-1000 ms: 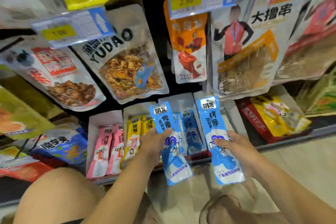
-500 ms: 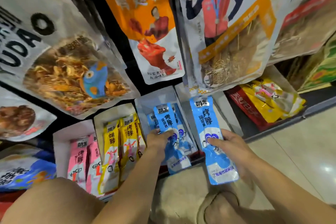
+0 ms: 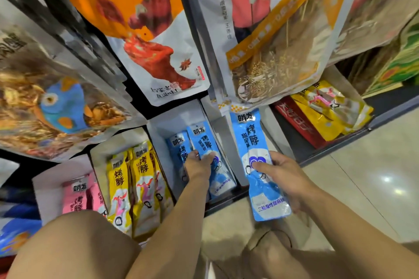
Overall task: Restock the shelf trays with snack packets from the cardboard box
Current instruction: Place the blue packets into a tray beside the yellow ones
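Gripping a blue packet (image 3: 204, 140) that stands in the white tray (image 3: 163, 124), the left hand (image 3: 199, 165) curls its fingers over the packet's front, as I watch on my remote feed. Just right of that tray, the right hand (image 3: 285, 179) holds a second blue packet (image 3: 254, 142) upright (thumb across its face, fingers wrapped behind). Left of the tray stand yellow packets (image 3: 140, 176), then pink packets (image 3: 77, 197); large snack bags (image 3: 158, 29) hang above it.

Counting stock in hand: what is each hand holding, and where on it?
Left hand grips one blue packet mid-length, in the tray; right hand grips a second blue packet mid-length.
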Demonstrator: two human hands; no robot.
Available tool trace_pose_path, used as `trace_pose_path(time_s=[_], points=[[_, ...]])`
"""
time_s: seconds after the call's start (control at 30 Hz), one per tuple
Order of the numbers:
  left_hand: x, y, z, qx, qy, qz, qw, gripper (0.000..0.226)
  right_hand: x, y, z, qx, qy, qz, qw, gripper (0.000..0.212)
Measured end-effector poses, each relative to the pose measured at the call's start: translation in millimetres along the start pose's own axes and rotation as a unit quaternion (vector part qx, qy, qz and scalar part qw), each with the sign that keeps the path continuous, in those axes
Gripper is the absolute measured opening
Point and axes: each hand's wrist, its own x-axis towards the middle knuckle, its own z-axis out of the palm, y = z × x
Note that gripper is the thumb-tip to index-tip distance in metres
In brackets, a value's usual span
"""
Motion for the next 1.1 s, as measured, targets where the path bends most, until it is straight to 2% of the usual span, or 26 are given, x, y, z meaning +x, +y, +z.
trace_pose_path(time_s=[0.07, 0.2, 0.33, 0.37, 0.5, 0.6, 0.67, 0.73, 0.87, 1.1], points=[[-3.9, 1.7, -1.4, 0.040, 0.010, 0.029, 0.999, 0.065, 0.7, -0.6, 1.3, -0.001, 0.000, 0.002, 1.000, 0.016], [-10.2, 1.5, -10.2, 0.111, 0.010, 0.071, 0.991, 0.060, -0.1, -5.0, 8.4, -0.006, -0.022, -0.005, 1.000, 0.020], [-18.7, 3.8, -27.3, 0.162, -0.003, 0.105, 0.981, 0.026, 0.2, -8.4, 21.1, -0.009, -0.031, -0.002, 0.999, 0.020], [-22.3, 5.2, -34.8, 0.153, 0.004, 0.113, 0.982, 0.026, 0.5, -8.5, 25.3, -0.011, -0.034, -0.001, 0.999, 0.021], [-38.8, 2.3, -70.3, 0.054, 0.086, 0.162, 0.981, 0.042, 1.4, -4.6, 45.9, -0.019, -0.050, 0.003, 0.999, 0.021], [-45.7, -11.8, -90.5, 0.074, 0.177, 0.231, 0.954, 0.045, 4.0, 2.6, 62.4, -0.032, -0.066, 0.011, 0.997, 0.021], [-44.7, -22.6, -101.2, 0.084, 0.193, 0.228, 0.951, 0.052, 7.3, 7.6, 74.7, -0.043, -0.077, 0.014, 0.996, 0.021], [-41.6, -31.5, -109.0, 0.108, 0.173, 0.201, 0.958, 0.056, 10.8, 10.0, 87.6, -0.051, -0.082, 0.014, 0.995, 0.022], [-33.5, -40.8, -121.5, 0.093, 0.102, 0.209, 0.968, 0.041, 25.8, 12.5, 117.6, -0.055, -0.087, 0.014, 0.995, 0.020], [-17.1, -42.4, -128.8, 0.101, 0.089, 0.190, 0.972, 0.038, 71.9, 32.0, 167.3, -0.113, -0.062, -0.008, 0.992, 0.017]])
